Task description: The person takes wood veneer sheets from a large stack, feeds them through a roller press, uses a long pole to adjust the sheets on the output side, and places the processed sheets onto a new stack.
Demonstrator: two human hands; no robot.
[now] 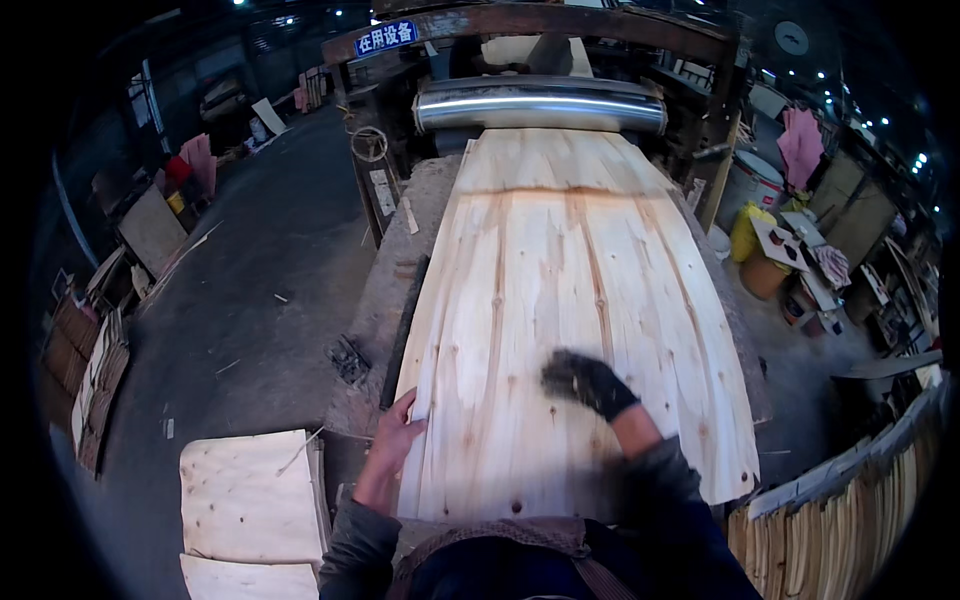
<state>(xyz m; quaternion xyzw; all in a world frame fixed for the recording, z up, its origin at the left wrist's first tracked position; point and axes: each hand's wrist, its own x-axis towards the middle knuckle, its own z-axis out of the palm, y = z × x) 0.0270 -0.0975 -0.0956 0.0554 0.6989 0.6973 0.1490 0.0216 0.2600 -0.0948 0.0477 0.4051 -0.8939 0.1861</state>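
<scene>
A long pale wood veneer sheet [540, 290] with brown streaks and knots stretches away from me, its far end at a shiny metal roller [540, 105]. At its left edge my bare left hand [397, 440] grips the rim, where layered edges show. My right hand [590, 383], in a dark glove, is over the middle of the near half. Its fingers point left, stretched out and somewhat blurred, with nothing visible in them. Whether the glove presses on the wood I cannot tell.
The roller sits in a brown machine frame [530, 22] bearing a blue sign [386, 38]. Veneer pieces [250, 495] are stacked at lower left. More sheets stand on edge [840, 530] at lower right. A white drum [757, 180] and a yellow bag [746, 232] are at right.
</scene>
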